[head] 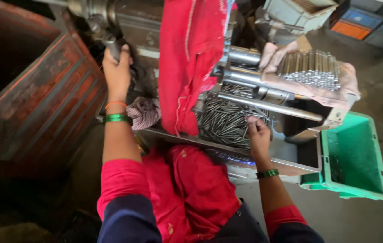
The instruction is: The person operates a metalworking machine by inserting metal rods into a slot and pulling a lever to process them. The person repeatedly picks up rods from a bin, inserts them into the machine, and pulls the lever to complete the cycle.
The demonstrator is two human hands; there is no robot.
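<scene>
Steel pins [223, 123] lie heaped in a metal tray [290, 167] at the frame's centre. The right hand [257, 131] rests at the heap's four o'clock edge, fingers curled together, pinching a few pins. At ten o'clock from the heap, the left hand [117, 72] wraps closed around a dark machine lever [113, 45]. A red cloth [191, 63] hangs at eleven o'clock. A neat row of rods [310, 68] sits at one o'clock; a green crate [353, 157] stands at four o'clock.
</scene>
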